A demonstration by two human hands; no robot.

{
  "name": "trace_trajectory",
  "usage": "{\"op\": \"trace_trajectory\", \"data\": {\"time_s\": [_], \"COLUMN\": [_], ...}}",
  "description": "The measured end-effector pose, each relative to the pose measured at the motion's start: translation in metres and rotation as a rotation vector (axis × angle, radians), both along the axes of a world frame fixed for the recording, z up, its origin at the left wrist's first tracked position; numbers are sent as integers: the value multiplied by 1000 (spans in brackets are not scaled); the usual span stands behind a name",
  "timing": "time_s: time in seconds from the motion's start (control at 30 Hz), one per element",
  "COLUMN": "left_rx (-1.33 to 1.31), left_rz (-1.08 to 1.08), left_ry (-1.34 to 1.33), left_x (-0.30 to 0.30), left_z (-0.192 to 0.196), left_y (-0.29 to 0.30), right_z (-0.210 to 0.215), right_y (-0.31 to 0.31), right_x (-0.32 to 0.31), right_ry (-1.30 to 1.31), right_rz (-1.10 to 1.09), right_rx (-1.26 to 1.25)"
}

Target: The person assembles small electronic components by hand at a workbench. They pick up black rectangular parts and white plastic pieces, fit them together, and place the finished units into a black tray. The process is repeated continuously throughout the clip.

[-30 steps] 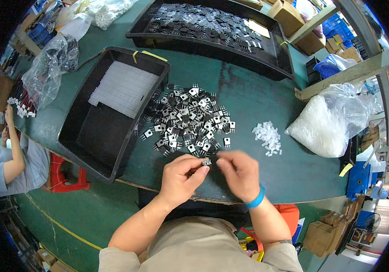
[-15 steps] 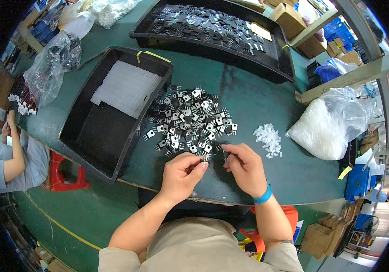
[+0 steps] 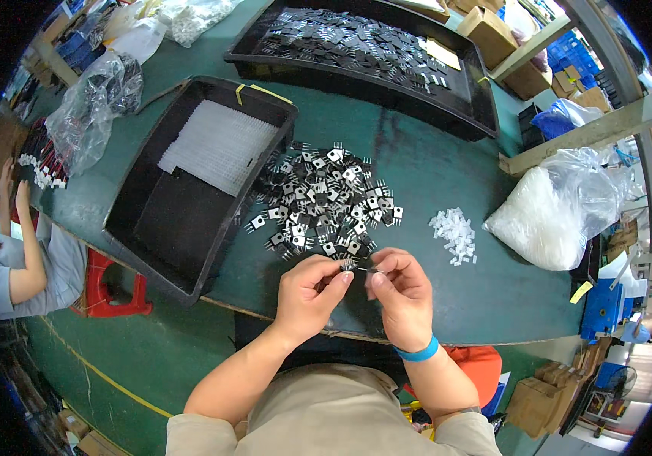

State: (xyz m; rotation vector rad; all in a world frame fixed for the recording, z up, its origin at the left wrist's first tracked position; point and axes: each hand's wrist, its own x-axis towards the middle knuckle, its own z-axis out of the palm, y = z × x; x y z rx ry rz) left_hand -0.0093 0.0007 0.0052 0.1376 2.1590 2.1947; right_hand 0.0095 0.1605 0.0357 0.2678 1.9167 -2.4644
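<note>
Far left of the fingers, a co-worker point(image 3: 18, 281) sits by the table point(image 3: 462, 311), red stool point(image 3: 109, 292) beside; wires point(image 3: 58, 152) with white ends lie near that person's hands, clear bag point(image 3: 83, 129) against them; nearer, still left of the fingers, black bin point(image 3: 166, 224) with white ribbed sheet point(image 3: 216, 144) inside; left hand point(image 3: 307, 292) pinches small parts point(image 3: 348, 265), metal legs showing at the fingertips, count cannot be told; just beyond the fingers, loose pile point(image 3: 326, 201) of black-and-silver parts; farther beyond, black tray point(image 3: 468, 95) with many more; right hand point(image 3: 404, 296), blue band point(image 3: 418, 349) on wrist, fingers narrow on a thin dark piece point(image 3: 374, 270), just beside the left fingertips, contact unclear; right of the fingers, white bits point(image 3: 453, 235); farther right, white-filled bag point(image 3: 531, 216).
</note>
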Motion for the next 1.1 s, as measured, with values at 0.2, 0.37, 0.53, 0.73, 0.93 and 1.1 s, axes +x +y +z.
{"op": "trace_trajectory", "data": {"time_s": [0.2, 0.37, 0.53, 0.73, 0.93, 1.1], "left_rx": [-18, 22, 0, 40, 61, 83], "left_rz": [-7, -13, -14, -20, -20, -20], "left_ry": [8, 4, 66, 37, -8, -10], "left_x": [-1, 0, -1, 0, 0, 1], "left_z": [-3, -9, -12, -14, -14, -14], "left_y": [-3, -5, -7, -8, -8, -8], "right_z": [-4, -9, -7, -12, -16, -17], "right_y": [-7, -9, -9, -1, -3, -3], "right_x": [1, 3, 2, 4, 8, 8], "right_ry": [-75, -161, -74, 67, 29, 50], "right_rz": [-27, 22, 40, 134, 114, 117], "right_rx": [-156, 97, 159, 277, 172, 183]}}
